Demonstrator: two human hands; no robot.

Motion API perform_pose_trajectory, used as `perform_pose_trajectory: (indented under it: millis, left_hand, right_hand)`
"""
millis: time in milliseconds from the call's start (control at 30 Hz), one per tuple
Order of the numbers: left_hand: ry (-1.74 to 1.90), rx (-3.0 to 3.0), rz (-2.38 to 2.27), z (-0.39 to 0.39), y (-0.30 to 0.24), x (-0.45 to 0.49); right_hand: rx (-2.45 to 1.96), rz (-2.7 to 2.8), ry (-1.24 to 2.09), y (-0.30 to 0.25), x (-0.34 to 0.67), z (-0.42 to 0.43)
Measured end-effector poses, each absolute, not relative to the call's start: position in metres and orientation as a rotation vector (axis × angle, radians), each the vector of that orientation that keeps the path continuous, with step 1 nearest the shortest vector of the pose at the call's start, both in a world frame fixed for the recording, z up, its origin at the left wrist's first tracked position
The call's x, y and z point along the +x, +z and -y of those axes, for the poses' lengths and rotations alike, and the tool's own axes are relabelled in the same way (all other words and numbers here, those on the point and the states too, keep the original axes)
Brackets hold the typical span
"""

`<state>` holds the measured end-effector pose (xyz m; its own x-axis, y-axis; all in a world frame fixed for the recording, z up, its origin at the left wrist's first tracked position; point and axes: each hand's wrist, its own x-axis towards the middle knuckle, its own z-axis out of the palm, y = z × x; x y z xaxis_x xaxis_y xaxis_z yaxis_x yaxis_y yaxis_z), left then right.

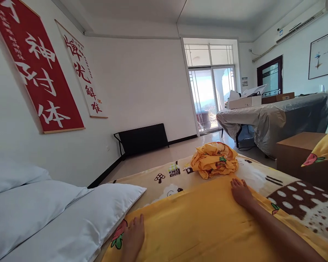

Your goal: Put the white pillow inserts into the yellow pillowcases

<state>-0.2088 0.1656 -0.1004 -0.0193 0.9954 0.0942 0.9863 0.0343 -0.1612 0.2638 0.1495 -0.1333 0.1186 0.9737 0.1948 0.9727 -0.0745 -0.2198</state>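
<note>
A yellow pillowcase point(191, 218) with printed fruit along its edges lies spread out in front of me on a patterned blanket point(150, 185). My left hand point(133, 234) rests on its left edge, fingers stretched out, close to a white pillow point(98, 214). Farther off, my right hand point(242, 191) lies flat on the far right corner with the fingers spread. Neither hand grips anything that I can see. Just beyond the right hand sits a crumpled heap of yellow cloth point(214, 160) with the same print.
Several white pillows are stacked at the left. At the right are a cardboard box point(297, 143) and a yellow cloth piece point(325, 147). Behind stands a plastic-covered table point(276, 112) bearing boxes. A folded black table-like panel point(142, 140) leans against the wall.
</note>
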Motion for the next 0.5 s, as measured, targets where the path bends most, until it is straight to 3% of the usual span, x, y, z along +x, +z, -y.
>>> perform_pose_trajectory:
  millis: [267, 500]
  left_hand:
    - [-0.048, -2.543, 1.92, -0.191, -0.125, -0.055]
    - [-0.112, -2.343, 2.108, -0.207, -0.135, -0.104]
  right_hand:
    - [-1.586, 2.278, 0.176, -0.143, 0.071, -0.184]
    - [-1.657, 2.215, 0.223, -0.152, 0.103, -0.211]
